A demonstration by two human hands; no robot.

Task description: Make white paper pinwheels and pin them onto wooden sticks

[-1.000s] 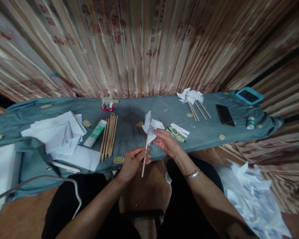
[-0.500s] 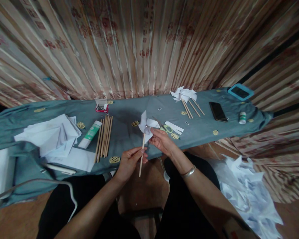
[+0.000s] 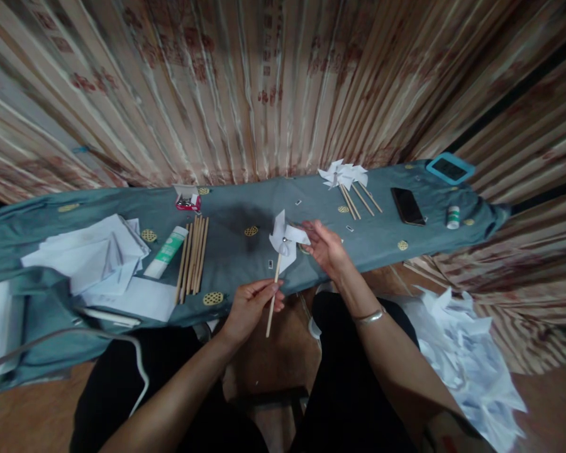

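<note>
My left hand (image 3: 255,307) pinches the wooden stick of a white paper pinwheel (image 3: 289,253), held upright and slightly tilted over the table's front edge. A small dark pin head shows at the middle of its blades. Beside the right-hand blade is my right hand (image 3: 327,248), its fingers loosely curved and apart. The fingertips are at the blade's tip; whether they touch it I cannot tell. My right hand mostly covers the scissors and paper strips behind it. Several finished pinwheels (image 3: 343,175) lie together at the back of the table.
On the green tablecloth (image 3: 236,264) lie wooden sticks (image 3: 193,258), a glue tube (image 3: 166,251), paper sheets (image 3: 85,251), and an open red box of pins (image 3: 187,200). A phone (image 3: 408,206), blue-framed device (image 3: 450,168) and small bottle (image 3: 453,218) are at right. Paper pinwheel shapes (image 3: 471,371) fill a bag below.
My right hand has let go of the pinwheel's centre and moved right to the blade's tip, its fingers spreading. The blades have turned a little. My left hand keeps hold of the stick.
</note>
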